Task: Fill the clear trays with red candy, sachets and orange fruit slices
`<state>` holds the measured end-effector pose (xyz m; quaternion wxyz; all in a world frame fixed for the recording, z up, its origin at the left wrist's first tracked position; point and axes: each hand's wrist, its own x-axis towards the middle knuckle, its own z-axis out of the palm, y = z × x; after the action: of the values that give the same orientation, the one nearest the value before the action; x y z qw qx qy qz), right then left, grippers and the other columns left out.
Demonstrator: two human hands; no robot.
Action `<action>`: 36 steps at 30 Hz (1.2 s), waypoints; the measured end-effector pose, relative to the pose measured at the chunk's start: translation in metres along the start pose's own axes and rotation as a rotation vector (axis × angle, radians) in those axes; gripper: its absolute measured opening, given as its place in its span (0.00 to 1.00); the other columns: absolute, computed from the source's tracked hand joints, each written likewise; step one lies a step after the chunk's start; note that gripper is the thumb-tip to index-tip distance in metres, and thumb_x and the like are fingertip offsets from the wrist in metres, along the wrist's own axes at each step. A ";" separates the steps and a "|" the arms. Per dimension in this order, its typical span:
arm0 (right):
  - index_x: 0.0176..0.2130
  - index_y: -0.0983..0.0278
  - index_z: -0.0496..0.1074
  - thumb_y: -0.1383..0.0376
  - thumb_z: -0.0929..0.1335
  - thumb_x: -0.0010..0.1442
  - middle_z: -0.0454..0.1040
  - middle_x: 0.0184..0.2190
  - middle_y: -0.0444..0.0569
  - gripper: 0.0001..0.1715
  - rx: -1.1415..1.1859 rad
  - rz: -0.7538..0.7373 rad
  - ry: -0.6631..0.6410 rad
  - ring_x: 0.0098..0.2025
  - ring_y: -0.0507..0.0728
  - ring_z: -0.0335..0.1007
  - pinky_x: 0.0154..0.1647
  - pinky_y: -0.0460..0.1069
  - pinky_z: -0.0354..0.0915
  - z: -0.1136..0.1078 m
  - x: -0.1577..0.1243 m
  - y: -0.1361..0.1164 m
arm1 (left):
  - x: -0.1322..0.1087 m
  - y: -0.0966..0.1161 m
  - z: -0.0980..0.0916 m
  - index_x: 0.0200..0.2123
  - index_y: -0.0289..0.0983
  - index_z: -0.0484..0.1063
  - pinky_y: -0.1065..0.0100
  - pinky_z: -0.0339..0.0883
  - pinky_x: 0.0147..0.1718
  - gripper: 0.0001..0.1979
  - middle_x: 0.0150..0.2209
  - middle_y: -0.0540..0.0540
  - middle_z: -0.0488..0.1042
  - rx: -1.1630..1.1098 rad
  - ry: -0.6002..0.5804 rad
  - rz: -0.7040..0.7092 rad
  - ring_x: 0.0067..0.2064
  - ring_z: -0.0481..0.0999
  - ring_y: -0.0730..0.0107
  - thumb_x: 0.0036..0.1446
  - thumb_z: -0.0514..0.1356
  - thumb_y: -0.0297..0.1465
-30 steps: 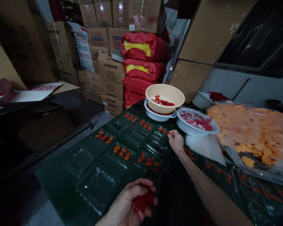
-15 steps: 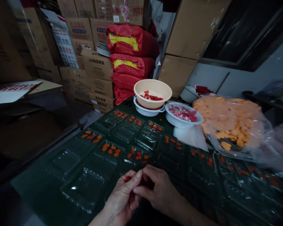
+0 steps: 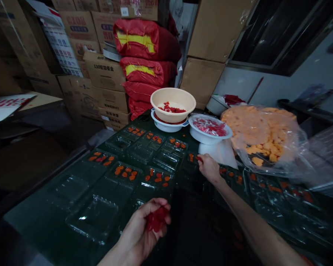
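The left hand (image 3: 140, 231) is palm up with its fingers half curled, cupping a clump of red pieces (image 3: 156, 218) above the near part of the table. The right hand (image 3: 211, 170) reaches further forward, thumb and fingertips closed together on a small red piece (image 3: 199, 159) over the food end of a clear tray (image 3: 192, 175). Beside the fingertips in that tray are orange pieces (image 3: 191, 157). More clear plastic trays (image 3: 96, 212) lie in rows across the dark green table (image 3: 27, 221), those to the left having orange and red bits in their far compartments and bare larger ones nearer. Beyond the right hand, a white basin (image 3: 208, 139) holds red-and-clear packets, with a white sheet (image 3: 219, 153) partly under it. Just left of it, a beige bowl (image 3: 174, 119) with red bits inside sits on another white basin (image 3: 169, 128). To the right lies a big clear bag (image 3: 261, 125) of orange chunks. Behind the table, red sacks (image 3: 147, 40) are stacked next to cardboard boxes (image 3: 105, 74).
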<state>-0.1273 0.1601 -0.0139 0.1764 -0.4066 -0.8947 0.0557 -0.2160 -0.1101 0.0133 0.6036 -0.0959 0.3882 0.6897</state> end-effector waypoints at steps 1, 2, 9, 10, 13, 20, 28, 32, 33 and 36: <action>0.43 0.67 0.71 0.75 0.63 0.52 0.69 0.36 0.54 0.18 -0.027 -0.003 -0.028 0.37 0.60 0.66 0.36 0.50 0.61 0.001 0.004 0.001 | -0.001 0.001 -0.002 0.32 0.30 0.68 0.76 0.57 0.16 0.07 0.30 0.43 0.71 0.001 -0.007 0.006 0.24 0.70 0.72 0.47 0.55 0.22; 0.44 0.66 0.71 0.75 0.63 0.51 0.68 0.36 0.54 0.20 -0.022 -0.013 -0.038 0.37 0.59 0.66 0.36 0.50 0.60 -0.001 0.002 -0.003 | -0.003 0.001 -0.003 0.33 0.30 0.68 0.76 0.57 0.16 0.08 0.30 0.43 0.71 0.010 -0.012 0.015 0.24 0.70 0.72 0.47 0.55 0.22; 0.35 0.62 0.72 0.63 0.66 0.57 0.66 0.30 0.46 0.06 0.586 -0.376 -0.361 0.33 0.53 0.63 0.34 0.47 0.59 -0.057 -0.116 -0.087 | -0.016 -0.009 0.005 0.41 0.31 0.65 0.74 0.56 0.10 0.13 0.25 0.43 0.72 0.191 0.017 -0.027 0.18 0.70 0.69 0.52 0.52 0.28; 0.32 0.62 0.72 0.64 0.67 0.56 0.66 0.29 0.45 0.05 0.580 -0.383 -0.405 0.33 0.53 0.62 0.35 0.47 0.59 -0.062 -0.133 -0.095 | -0.017 -0.014 0.007 0.42 0.31 0.64 0.75 0.55 0.10 0.13 0.23 0.43 0.71 0.220 0.029 -0.044 0.17 0.69 0.69 0.53 0.51 0.29; 0.25 0.63 0.71 0.68 0.67 0.56 0.66 0.29 0.45 0.08 0.566 -0.334 -0.446 0.34 0.53 0.61 0.36 0.48 0.57 -0.070 -0.166 -0.102 | -0.023 -0.028 0.012 0.44 0.30 0.63 0.75 0.54 0.08 0.14 0.21 0.44 0.71 0.297 0.047 -0.076 0.17 0.69 0.68 0.55 0.50 0.31; 0.29 0.65 0.67 0.76 0.63 0.53 0.66 0.31 0.47 0.07 0.611 -0.208 -0.291 0.35 0.54 0.61 0.37 0.50 0.56 -0.067 -0.208 -0.089 | -0.030 -0.053 0.003 0.38 0.32 0.65 0.75 0.55 0.08 0.12 0.21 0.46 0.70 0.383 -0.043 -0.153 0.17 0.70 0.67 0.54 0.52 0.33; 0.26 0.64 0.68 0.72 0.62 0.56 0.66 0.28 0.46 0.10 0.403 -0.284 -0.171 0.34 0.55 0.58 0.37 0.53 0.51 -0.065 -0.239 -0.094 | -0.039 -0.071 -0.005 0.36 0.30 0.67 0.74 0.56 0.08 0.16 0.19 0.48 0.68 0.343 -0.011 -0.230 0.15 0.67 0.70 0.56 0.50 0.38; 0.29 0.64 0.68 0.71 0.60 0.59 0.66 0.28 0.46 0.11 0.487 -0.288 -0.022 0.32 0.54 0.59 0.36 0.50 0.53 -0.064 -0.237 -0.082 | -0.037 -0.072 -0.007 0.33 0.31 0.67 0.74 0.56 0.09 0.17 0.21 0.45 0.69 0.288 -0.071 -0.291 0.17 0.69 0.69 0.57 0.47 0.38; 0.29 0.64 0.68 0.70 0.61 0.60 0.66 0.29 0.46 0.10 0.505 -0.267 0.019 0.33 0.53 0.60 0.36 0.49 0.54 -0.063 -0.232 -0.075 | -0.038 -0.072 -0.007 0.33 0.31 0.68 0.74 0.57 0.10 0.16 0.23 0.44 0.70 0.283 -0.100 -0.275 0.19 0.70 0.68 0.56 0.48 0.37; 0.30 0.64 0.69 0.67 0.62 0.60 0.67 0.30 0.46 0.09 0.374 -0.167 0.164 0.35 0.54 0.61 0.37 0.49 0.54 -0.053 -0.205 -0.045 | -0.042 -0.072 -0.005 0.36 0.31 0.68 0.74 0.57 0.12 0.12 0.30 0.43 0.71 0.295 -0.163 -0.159 0.23 0.72 0.68 0.53 0.51 0.32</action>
<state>-0.0158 -0.0254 -0.0085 0.3249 -0.2943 -0.8821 0.1724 -0.1421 -0.1472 0.0050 0.6931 0.0195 0.4263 0.5810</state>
